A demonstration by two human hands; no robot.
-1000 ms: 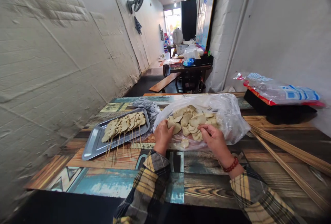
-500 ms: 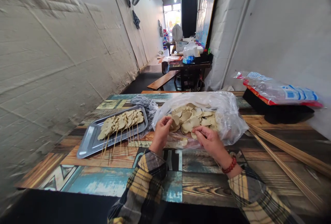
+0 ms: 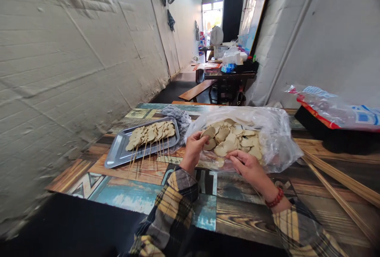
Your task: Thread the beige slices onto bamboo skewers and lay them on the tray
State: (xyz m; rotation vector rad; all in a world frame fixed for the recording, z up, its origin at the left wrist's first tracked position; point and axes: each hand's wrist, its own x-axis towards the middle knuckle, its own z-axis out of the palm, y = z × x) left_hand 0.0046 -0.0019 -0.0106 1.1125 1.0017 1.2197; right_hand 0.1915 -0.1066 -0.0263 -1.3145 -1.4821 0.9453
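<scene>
My left hand (image 3: 194, 149) is closed, thumb and fingers pinching one flat beige slice (image 3: 209, 132) above the near left of a pile. That pile of beige slices (image 3: 227, 146) lies in an open clear plastic bag (image 3: 277, 146). My right hand (image 3: 245, 166) is closed in a pinch at the pile's front edge. A thin bamboo skewer (image 3: 257, 192) shows below its wrist and seems to run up into the fingers; its tip is hard to make out. To the left, a metal tray (image 3: 114, 158) carries slices threaded on skewers (image 3: 151, 134), their sticks hanging over the near rim.
Loose bamboo skewers (image 3: 335, 177) lie on the right of the patterned table (image 3: 237, 213). Behind them stands a black container (image 3: 341, 136) with red-and-clear packaging on top. A crumpled grey plastic bag (image 3: 178, 116) touches the tray's far corner. A bench (image 3: 197, 90) stands beyond the table.
The view has swung left, so everything sits further right in the picture. My left hand has lifted its slice slightly, and the slice shows more fully. The right hand keeps its pinch.
</scene>
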